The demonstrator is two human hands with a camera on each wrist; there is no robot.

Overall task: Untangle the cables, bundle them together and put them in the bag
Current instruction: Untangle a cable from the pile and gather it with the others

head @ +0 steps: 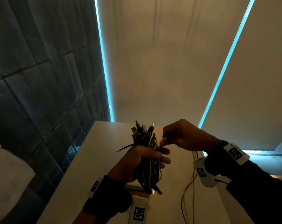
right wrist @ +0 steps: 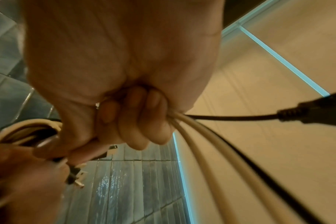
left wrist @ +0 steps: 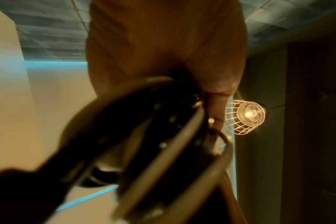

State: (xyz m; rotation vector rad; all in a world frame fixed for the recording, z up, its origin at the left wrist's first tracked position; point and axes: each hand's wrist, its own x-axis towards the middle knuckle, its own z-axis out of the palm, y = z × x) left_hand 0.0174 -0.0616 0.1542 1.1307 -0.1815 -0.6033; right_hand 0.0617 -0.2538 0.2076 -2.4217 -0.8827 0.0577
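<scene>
- The surface (head: 104, 159) lies under both hands; no bag is visible.
- The cable bundle (head: 145, 159) is held upright above it, probably to keep the loops together.
- The left hand (head: 132, 165) grips the bundle's middle.
- The right hand (head: 185, 136) has its fingers (right wrist: 136, 115) closed around loose cable ends (right wrist: 201, 136), probably for wrapping.

Cable bundle (head: 145, 159): black and white cords, coiled lengthwise, held upright above the table; plugs (head: 141, 127) fan out on top; loose strands (head: 189, 183) trail right.
</scene>
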